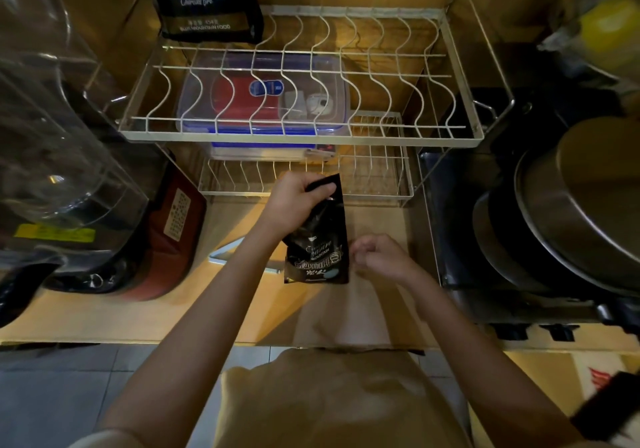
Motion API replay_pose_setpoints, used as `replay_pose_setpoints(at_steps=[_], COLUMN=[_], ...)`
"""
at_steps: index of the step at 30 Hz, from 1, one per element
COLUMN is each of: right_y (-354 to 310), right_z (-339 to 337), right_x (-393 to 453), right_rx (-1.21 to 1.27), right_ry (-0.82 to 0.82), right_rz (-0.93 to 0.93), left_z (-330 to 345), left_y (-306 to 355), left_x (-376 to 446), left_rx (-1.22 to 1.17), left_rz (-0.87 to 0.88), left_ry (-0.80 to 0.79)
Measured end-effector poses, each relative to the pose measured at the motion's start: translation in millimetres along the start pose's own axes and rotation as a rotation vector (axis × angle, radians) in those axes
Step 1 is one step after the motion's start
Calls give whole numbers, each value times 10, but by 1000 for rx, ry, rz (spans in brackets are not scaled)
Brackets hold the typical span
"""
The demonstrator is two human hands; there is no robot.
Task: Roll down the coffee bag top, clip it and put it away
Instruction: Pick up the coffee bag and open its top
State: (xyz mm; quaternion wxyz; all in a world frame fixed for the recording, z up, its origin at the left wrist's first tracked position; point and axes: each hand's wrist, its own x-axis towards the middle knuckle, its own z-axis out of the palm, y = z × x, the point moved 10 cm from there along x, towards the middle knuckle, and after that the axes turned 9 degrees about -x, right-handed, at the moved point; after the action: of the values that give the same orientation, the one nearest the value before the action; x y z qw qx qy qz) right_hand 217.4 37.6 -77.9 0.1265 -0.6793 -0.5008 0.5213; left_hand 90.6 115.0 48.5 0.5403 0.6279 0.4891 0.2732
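Pinching bag [320,236] top w/ your left hand [294,201], upright on tabletop [138,312]; right hand [375,255] fingers curled beside, holding nothing.

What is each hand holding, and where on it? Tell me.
The left hand has its grip on the top edge of the black coffee bag. The right hand, loosely curled beside the bag's lower edge, holds nothing visible.
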Motion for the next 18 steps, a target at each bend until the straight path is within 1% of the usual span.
replay_pose_setpoints(at_steps=[2,4,5,6,8,10,11,12,13,15,16,18], right_y=[-82,-144,-168,-186,-208,-237,-256,-277,-296,-313,-317,-338], right_z=[58,31,7,-5,-19,-47,-64,-77,-87,-94,-94,-120], right_x=[-83,-85,-74,-64,-39,-14,5,25,45,85,96,98], right_rx=[-34,-68,-99,-122,-147,-171,-191,-210,-227,-252,-258,-271], right_ry=[-50,1,38,59,71,90,102,110,114,108,103,114], right_rz=[-61,-117,-137,-152,-169,-182,-191,-199,-203,-197,-191,-188], left_z=[16,-16,-70,-145,-345,-513,-533,-512,-468,-351,-273,-120], left_y=[12,57,90,118,89,-175,-373,-594,-834,-1271,-1416,-1524], left_x=[47,79,74,35,-172,-473,-600,-689,-744,-773,-757,-697], left_rx=[32,144,218,278,320,269,244,226,213,214,226,247], left_rz=[4,52,103,166,256,231,186,127,49,-123,-175,-182], left_ry=[13,56,107,180,397,617,667,667,633,514,433,302])
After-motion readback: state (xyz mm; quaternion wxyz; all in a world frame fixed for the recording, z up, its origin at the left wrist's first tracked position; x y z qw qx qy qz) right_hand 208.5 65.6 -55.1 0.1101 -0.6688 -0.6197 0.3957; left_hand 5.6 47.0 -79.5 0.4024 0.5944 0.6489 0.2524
